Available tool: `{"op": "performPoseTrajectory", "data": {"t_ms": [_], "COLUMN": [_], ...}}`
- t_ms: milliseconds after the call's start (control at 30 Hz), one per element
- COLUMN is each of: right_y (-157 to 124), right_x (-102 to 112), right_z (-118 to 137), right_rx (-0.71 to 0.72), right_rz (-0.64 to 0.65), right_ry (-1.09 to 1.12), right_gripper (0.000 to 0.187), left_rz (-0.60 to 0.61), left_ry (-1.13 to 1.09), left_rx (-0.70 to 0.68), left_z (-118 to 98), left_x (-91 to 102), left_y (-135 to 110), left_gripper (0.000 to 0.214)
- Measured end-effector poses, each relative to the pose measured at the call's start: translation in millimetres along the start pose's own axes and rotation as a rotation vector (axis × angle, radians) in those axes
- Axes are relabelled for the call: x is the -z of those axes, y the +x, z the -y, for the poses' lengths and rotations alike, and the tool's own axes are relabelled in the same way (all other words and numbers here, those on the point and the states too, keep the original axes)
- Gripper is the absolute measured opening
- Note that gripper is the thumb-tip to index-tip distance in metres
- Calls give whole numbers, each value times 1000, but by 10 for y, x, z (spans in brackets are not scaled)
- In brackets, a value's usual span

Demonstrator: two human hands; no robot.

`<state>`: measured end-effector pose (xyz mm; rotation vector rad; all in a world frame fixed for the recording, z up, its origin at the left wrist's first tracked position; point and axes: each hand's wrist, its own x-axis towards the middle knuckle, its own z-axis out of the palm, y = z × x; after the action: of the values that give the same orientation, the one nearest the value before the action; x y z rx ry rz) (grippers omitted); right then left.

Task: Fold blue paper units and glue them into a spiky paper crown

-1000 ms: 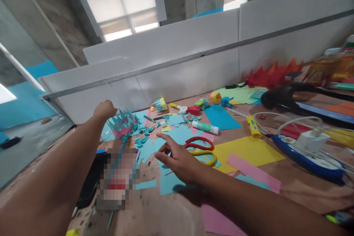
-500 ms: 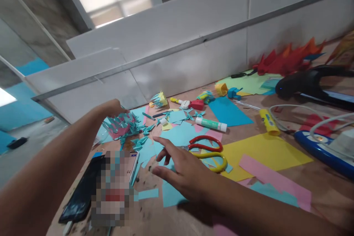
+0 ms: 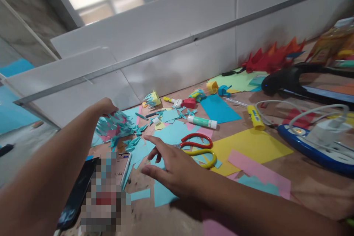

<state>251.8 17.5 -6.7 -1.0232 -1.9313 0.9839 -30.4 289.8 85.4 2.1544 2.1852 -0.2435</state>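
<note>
At the left, my left hand reaches to the far rim of a spiky light-blue and pink folded-paper model. Its fingers are closed on the model's edge, and their tips are partly hidden by the wrist and the spikes. My right hand hovers above the desk with its fingers apart and nothing in them. Beside and partly behind it lie scissors with one red and one yellow handle loop. Small light-blue folded-paper pieces lie between the hands, near light-blue paper sheets.
A glue stick, yellow paper and a blue sheet lie farther right. Two phones, one a black phone, rest at the near left. A blue power strip with cables and a red paper model stand right.
The view has swung to the right, so everything sits farther left. The spiky paper model appears slightly turned under my left hand. My right hand keeps its open pose.
</note>
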Motion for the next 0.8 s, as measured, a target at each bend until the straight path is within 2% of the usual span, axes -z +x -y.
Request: {"op": "performPoseTrajectory", "data": {"t_ms": [100,167,400,567,800], "right_y": [-4,-8,-8,-1,-14], "right_x": [-2,1,-5,-25,-25], "right_z": [1,9,25,3,62], "right_rx": [0,6,7,-33,-61], "right_rz": [2,4,25,32,90], "right_ry": [-20,-26,-3,-28,-33], "right_gripper": [75,74,69,72,76], "left_rz": [113,140,35,-27,-19], "left_ry": [-15,-13,75,119,43], "left_rx": [88,89,-36,-99,-186], "left_z": [89,151,366,519,663], "left_x": [165,276,500,517,372], "left_y": [-105,-188,-383,-471,-722], "left_gripper": [38,37,37,37,26]}}
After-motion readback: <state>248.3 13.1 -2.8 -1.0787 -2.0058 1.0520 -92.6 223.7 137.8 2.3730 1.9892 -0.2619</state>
